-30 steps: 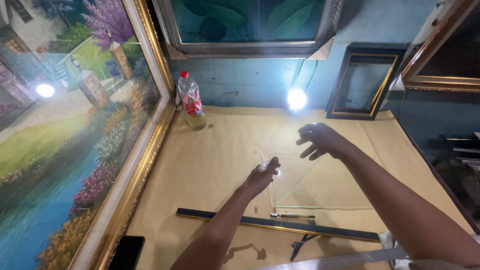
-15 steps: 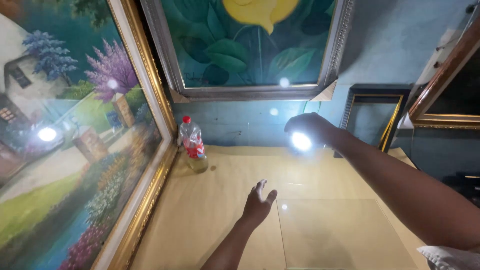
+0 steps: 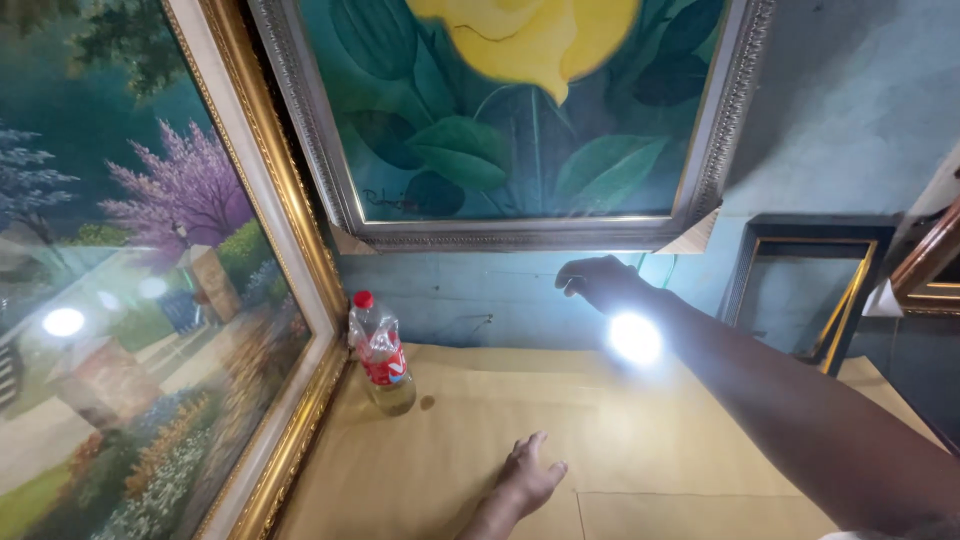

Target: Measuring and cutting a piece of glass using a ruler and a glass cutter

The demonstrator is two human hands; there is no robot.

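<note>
My right hand (image 3: 600, 283) is raised in front of the blue wall, its fingers closed on the thin top edge of a clear glass sheet (image 3: 625, 420). The sheet is hard to see; a bright lamp glare and faint edge lines show it tilted up from the paper-covered table (image 3: 450, 440). My left hand (image 3: 530, 475) lies low at the sheet's left side, palm down with fingers spread, holding nothing. Whether it touches the glass or only the table is unclear.
A plastic bottle (image 3: 380, 355) with a red cap and label stands at the table's back left. A large gold-framed landscape painting (image 3: 150, 300) leans along the left. A silver-framed yellow flower painting (image 3: 520, 110) hangs above. An empty dark frame (image 3: 800, 290) leans at back right.
My right hand has risen from over the table to the wall, tilting the glass sheet up. My left hand moved down and opened flat. The view has tilted up.
</note>
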